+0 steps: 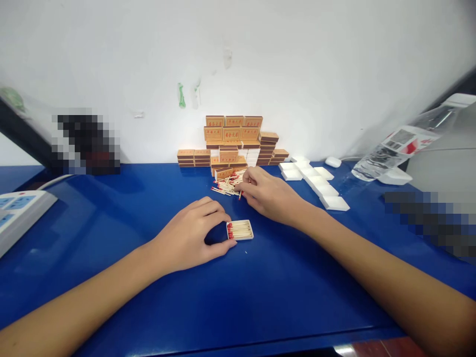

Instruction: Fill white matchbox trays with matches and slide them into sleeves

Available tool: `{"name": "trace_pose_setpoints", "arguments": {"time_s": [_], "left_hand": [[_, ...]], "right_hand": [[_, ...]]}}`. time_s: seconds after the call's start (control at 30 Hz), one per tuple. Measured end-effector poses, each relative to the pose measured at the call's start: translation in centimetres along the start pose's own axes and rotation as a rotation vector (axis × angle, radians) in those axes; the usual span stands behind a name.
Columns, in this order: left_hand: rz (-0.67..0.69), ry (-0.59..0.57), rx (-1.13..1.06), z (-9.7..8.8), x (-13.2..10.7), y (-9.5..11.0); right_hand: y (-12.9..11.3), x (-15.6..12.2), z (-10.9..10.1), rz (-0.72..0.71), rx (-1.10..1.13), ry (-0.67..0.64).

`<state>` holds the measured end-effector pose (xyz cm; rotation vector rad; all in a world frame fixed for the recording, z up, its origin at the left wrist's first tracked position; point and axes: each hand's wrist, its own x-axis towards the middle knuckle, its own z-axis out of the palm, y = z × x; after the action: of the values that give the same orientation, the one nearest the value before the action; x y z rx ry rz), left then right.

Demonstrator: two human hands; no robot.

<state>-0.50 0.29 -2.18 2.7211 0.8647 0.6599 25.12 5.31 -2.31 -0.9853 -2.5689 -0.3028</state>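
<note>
A small white tray filled with red-tipped matches lies on the blue table. My left hand curls round the tray's left side, thumb and fingers touching its edges. My right hand reaches into a loose pile of matches just behind and pinches a few between its fingertips. Behind the pile, stacked orange matchboxes stand against the white wall.
A row of empty white trays runs back along the right. A plastic water bottle lies tilted at far right. A white power strip sits at the left edge. A small white object rests near the wall.
</note>
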Motion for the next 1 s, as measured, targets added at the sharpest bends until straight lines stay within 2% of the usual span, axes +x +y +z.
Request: {"name": "trace_pose_setpoints", "arguments": {"time_s": [0.13, 0.3, 0.4, 0.5, 0.6, 0.7, 0.83, 1.0], "left_hand": [[0.006, 0.000, -0.001, 0.1, 0.0, 0.0], [0.007, 0.003, 0.001, 0.0, -0.1, 0.0], [0.007, 0.009, 0.009, 0.0, -0.1, 0.0], [-0.004, 0.017, 0.019, 0.0, -0.1, -0.1], [-0.017, 0.020, 0.022, 0.0, 0.0, -0.2], [-0.019, 0.014, 0.024, 0.0, 0.0, -0.2], [-0.016, 0.011, 0.031, 0.0, 0.1, -0.2], [-0.014, 0.016, 0.029, 0.0, 0.1, -0.2]], "right_hand": [[-0.2, 0.4, 0.2, -0.017, -0.131, -0.035], [0.0, 0.2, 0.2, -0.006, -0.119, -0.023], [-0.1, -0.1, -0.5, 0.021, 0.013, 0.060], [-1.0, -0.6, -1.9, 0.070, 0.277, 0.130], [-2.6, -1.3, -3.1, 0.150, 0.486, 0.003], [-3.9, -1.8, -3.4, 0.187, 0.539, -0.135], [-4.6, -1.9, -2.6, 0.179, 0.539, -0.133], [-4.3, -2.2, -2.1, 0.149, 0.500, -0.107]]}}
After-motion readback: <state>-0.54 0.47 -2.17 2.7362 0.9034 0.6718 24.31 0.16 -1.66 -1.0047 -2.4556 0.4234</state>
